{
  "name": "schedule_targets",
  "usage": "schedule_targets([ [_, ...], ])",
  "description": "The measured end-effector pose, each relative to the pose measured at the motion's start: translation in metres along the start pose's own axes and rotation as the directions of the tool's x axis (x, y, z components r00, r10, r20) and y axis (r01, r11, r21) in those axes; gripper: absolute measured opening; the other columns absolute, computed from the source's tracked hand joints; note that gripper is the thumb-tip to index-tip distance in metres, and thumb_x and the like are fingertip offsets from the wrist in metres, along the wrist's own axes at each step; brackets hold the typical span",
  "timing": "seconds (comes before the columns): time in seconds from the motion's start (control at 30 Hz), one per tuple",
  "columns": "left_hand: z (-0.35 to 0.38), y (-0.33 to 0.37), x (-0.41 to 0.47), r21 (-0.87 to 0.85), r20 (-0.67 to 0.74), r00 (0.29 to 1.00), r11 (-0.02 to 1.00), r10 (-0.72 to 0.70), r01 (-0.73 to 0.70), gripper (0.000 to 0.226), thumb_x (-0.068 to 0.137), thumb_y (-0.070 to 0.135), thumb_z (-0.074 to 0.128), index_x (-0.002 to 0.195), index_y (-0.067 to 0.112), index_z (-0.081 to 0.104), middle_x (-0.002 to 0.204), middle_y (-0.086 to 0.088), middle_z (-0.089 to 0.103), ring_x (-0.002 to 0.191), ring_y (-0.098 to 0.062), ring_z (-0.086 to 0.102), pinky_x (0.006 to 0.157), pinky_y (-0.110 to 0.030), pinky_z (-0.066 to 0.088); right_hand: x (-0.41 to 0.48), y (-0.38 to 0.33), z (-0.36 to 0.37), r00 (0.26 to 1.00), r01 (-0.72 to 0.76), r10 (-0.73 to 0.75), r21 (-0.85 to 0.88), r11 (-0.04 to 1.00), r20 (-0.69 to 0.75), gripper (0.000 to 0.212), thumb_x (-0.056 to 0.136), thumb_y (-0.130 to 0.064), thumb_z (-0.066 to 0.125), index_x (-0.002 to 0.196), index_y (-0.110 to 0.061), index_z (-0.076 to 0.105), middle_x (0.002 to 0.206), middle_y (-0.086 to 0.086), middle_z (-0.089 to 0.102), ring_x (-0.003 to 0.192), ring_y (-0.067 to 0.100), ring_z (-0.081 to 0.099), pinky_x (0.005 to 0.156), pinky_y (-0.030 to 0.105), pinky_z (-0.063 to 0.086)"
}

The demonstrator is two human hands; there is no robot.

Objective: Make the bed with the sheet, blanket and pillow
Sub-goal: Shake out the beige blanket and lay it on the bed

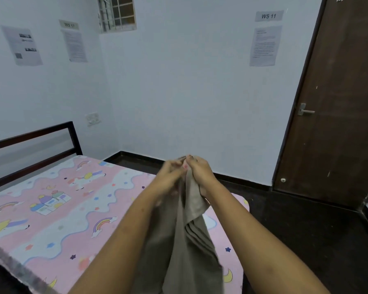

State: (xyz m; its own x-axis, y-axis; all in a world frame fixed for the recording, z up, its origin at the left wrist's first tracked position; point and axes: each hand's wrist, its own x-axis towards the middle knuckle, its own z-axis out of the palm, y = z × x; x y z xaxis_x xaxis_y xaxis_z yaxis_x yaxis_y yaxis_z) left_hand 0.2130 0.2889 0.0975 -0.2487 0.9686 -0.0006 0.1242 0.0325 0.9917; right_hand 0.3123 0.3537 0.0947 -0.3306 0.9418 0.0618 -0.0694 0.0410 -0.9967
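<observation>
A grey-brown blanket (187, 247) hangs bunched from both my hands, held up in front of me over the foot of the bed. My left hand (170, 172) and my right hand (200, 170) are close together and pinch its top edge between fingers and thumbs. Below lies the bed, its mattress covered by a pink sheet (57, 211) printed with rainbows, unicorns and stars. The sheet lies flat. No pillow is in view.
A dark metal headboard (34, 143) stands at the left against the white wall. A dark brown door (336, 115) with a metal handle is at the right. Dark floor runs between the bed and the far wall.
</observation>
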Motion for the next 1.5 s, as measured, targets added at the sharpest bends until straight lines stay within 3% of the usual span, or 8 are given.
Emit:
schedule_targets([
  [0.23,-0.005,-0.036,-0.011,-0.055,-0.2,0.978,0.996,0.054,-0.067,0.039,0.079,0.042,0.073,0.103,0.029,0.045,0.108,-0.012,0.055,0.098,-0.023,0.064,0.077,-0.042,0.059,-0.002,0.001,0.007,0.927,-0.32,0.303,0.047,0.946,0.22,0.021,0.095,-0.022,0.05,0.084,-0.009,0.062,0.078,0.014,0.064,0.074,0.025,0.061,0.071,0.033,0.05],
  [0.37,0.0,-0.035,-0.015,0.165,-0.382,0.889,0.965,0.253,-0.204,0.058,0.072,0.042,0.078,0.114,0.032,0.04,0.11,-0.001,0.044,0.098,-0.013,0.053,0.082,-0.03,0.05,0.005,0.007,0.012,0.949,-0.292,0.274,0.104,0.951,0.158,0.018,0.092,-0.013,0.046,0.083,-0.009,0.062,0.068,0.004,0.055,0.064,0.016,0.05,0.058,0.024,0.045],
  [0.57,-0.004,-0.032,-0.018,0.402,-0.2,0.891,0.863,0.408,-0.305,0.056,0.071,0.037,0.08,0.114,0.033,0.045,0.092,0.011,0.053,0.085,-0.003,0.052,0.065,-0.018,0.042,0.007,-0.007,0.012,0.981,-0.161,0.135,0.197,0.967,0.136,0.03,0.101,-0.009,0.035,0.089,-0.011,0.062,0.079,0.009,0.065,0.068,0.019,0.061,0.061,0.029,0.052],
  [0.67,-0.018,-0.029,-0.013,0.436,-0.238,0.825,0.816,0.512,-0.381,0.015,0.089,0.033,0.064,0.085,0.023,0.053,0.064,0.008,0.051,0.06,-0.007,0.046,0.055,-0.024,0.037,0.012,-0.017,0.01,0.987,-0.132,0.107,0.211,0.969,0.124,0.03,0.101,-0.007,0.033,0.089,-0.014,0.06,0.079,0.006,0.065,0.069,0.019,0.061,0.063,0.031,0.051],
  [0.77,-0.027,-0.011,-0.006,0.512,-0.271,0.752,0.751,0.601,-0.416,0.037,0.096,0.031,0.052,0.065,0.016,0.039,0.053,0.0,0.037,0.054,-0.015,0.035,0.054,-0.032,0.031,0.019,-0.028,0.012,0.998,-0.064,0.056,0.231,0.971,0.042,0.032,0.102,-0.008,0.03,0.088,-0.016,0.058,0.081,0.006,0.063,0.072,0.018,0.059,0.074,0.036,0.049],
  [1.2,-0.096,0.032,0.014,0.486,-0.666,0.691,0.867,0.282,0.114,0.016,0.093,0.024,0.053,0.101,0.015,0.064,0.11,-0.006,0.066,0.103,-0.029,0.056,0.076,-0.029,0.037,0.013,-0.105,-0.022,0.993,0.101,-0.08,0.278,0.955,-0.083,0.037,0.102,-0.01,0.033,0.073,-0.019,0.056,0.07,0.001,0.054,0.062,0.015,0.052,0.057,0.027,0.047],
  [1.33,-0.043,0.054,0.001,0.409,-0.306,0.788,0.821,0.534,-0.398,0.043,0.077,0.06,0.06,0.103,0.026,0.06,0.101,0.009,0.065,0.095,-0.014,0.061,0.08,-0.028,0.047,0.012,-0.109,-0.004,0.995,0.098,-0.089,0.211,0.972,-0.053,0.034,0.1,-0.004,0.032,0.076,-0.015,0.054,0.07,0.001,0.049,0.062,0.011,0.046,0.051,0.018,0.043],
  [1.5,0.006,0.047,-0.008,0.566,0.069,0.966,0.787,0.251,-0.245,0.07,0.066,0.065,0.065,0.123,0.028,0.049,0.114,0.008,0.061,0.104,-0.014,0.058,0.089,-0.038,0.049,0.005,-0.111,0.002,0.999,0.024,-0.022,0.084,0.996,-0.029,0.026,0.1,-0.012,0.041,0.078,-0.014,0.054,0.074,0.001,0.052,0.064,0.012,0.05,0.06,0.023,0.043],
])
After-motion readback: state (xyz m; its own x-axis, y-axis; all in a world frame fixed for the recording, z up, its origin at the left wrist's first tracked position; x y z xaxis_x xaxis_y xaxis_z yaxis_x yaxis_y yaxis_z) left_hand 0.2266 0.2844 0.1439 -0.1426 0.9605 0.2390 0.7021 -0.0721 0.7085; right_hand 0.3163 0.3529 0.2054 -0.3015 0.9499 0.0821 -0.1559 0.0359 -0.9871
